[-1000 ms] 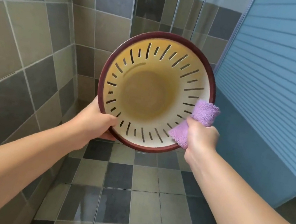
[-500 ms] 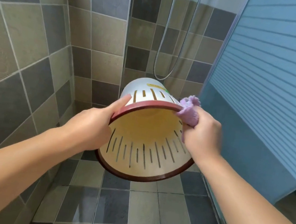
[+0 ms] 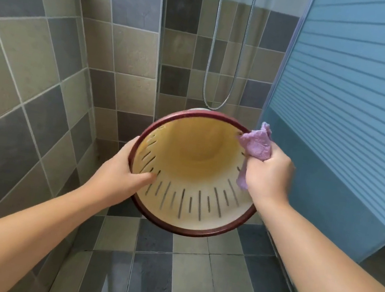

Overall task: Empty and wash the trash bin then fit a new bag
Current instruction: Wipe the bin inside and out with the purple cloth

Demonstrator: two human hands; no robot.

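Both hands (curled) on bin (image 3: 185,202)

The bin (image 3: 193,179) is held up above the floor (image 3: 191,272), tilted with its mouth facing the person. The left hand (image 3: 119,172) is on its left rim, thumb inside. The right hand (image 3: 267,175) is at the right rim with a cloth (image 3: 255,145) touching it. Behind hangs a hose (image 3: 226,50); a door (image 3: 356,108) stands right.

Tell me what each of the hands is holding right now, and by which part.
Left hand grips the trash bin by its red rim, thumb inside. Right hand holds the bunched purple cloth against the rim.
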